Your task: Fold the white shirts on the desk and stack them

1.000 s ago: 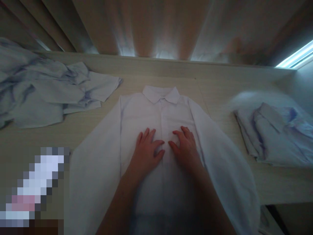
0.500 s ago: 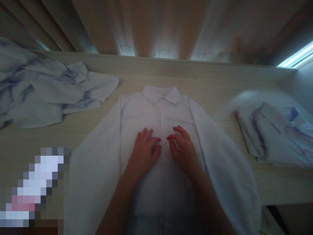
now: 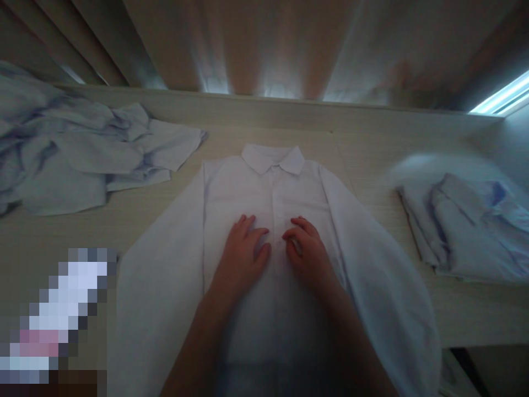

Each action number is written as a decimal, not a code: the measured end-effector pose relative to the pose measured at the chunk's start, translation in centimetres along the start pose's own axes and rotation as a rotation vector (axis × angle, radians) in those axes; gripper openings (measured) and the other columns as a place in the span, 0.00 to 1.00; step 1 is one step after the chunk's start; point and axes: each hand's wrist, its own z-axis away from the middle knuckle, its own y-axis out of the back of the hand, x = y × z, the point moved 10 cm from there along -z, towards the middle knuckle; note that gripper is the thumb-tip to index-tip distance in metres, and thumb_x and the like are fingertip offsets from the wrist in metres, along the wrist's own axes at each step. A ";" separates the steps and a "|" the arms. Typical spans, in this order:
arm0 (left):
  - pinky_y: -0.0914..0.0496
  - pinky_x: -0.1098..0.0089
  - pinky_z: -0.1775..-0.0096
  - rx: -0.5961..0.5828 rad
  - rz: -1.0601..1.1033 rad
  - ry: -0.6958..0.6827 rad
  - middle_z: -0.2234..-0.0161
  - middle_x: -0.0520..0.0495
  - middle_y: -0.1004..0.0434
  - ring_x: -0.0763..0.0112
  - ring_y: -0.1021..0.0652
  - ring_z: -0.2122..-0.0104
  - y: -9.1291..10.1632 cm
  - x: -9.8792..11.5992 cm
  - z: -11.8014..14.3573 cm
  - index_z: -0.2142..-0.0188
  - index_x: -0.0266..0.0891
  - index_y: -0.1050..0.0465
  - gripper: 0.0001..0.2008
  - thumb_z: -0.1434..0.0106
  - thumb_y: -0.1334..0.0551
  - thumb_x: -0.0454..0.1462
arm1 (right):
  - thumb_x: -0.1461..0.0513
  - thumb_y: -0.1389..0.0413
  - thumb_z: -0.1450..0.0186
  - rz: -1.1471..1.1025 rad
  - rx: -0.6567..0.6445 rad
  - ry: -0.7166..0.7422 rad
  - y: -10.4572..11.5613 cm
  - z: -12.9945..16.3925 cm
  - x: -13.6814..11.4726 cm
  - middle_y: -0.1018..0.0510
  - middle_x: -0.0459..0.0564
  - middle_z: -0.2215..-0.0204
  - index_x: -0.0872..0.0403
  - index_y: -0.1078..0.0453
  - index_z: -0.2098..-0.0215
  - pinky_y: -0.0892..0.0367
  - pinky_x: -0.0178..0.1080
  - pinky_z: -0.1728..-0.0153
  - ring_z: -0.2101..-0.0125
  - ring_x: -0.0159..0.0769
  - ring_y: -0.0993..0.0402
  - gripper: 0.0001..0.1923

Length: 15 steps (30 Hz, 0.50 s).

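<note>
A white long-sleeved shirt lies face up in front of me, its collar at the far end and its sleeves spread to both sides. The front placket runs down the middle and looks closed. On the left half of the chest rests my left hand, fingers apart and slightly bent, holding nothing. My right hand is just right of the placket, fingers curved with thumb and forefinger near each other but nothing visible between them. Both hands are at or just over the cloth; a gap separates them.
Rumpled white garments are heaped at the left back of the pale table. Folded white shirts lie in a stack at the right. A raised ledge runs along the back, below a curtain. The lower left corner is pixelated.
Hardly anything differs. The fingers of my left hand have shifted slightly away from the placket; my right fingers have moved very slightly. The shirt lies as before.
</note>
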 end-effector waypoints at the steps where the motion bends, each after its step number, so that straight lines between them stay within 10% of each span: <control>1: 0.45 0.50 0.40 0.009 0.014 0.011 0.41 0.37 0.40 0.55 0.44 0.38 0.3 -0.1 0.0 0.52 0.38 0.32 0.16 0.38 0.46 0.40 | 0.71 0.51 0.43 0.001 0.013 -0.004 0.3 0.0 0.0 0.33 0.57 0.50 0.53 0.32 0.65 0.42 0.52 0.44 0.44 0.43 0.41 0.11; 15: 0.49 0.43 0.41 0.053 -0.200 0.136 0.42 0.34 0.40 0.51 0.43 0.39 0.6 -1.8 0.2 0.51 0.37 0.33 0.17 0.39 0.45 0.40 | 0.66 0.48 0.42 0.086 -0.030 -0.051 -0.2 0.2 1.2 0.35 0.58 0.47 0.53 0.31 0.59 0.42 0.52 0.43 0.44 0.46 0.41 0.13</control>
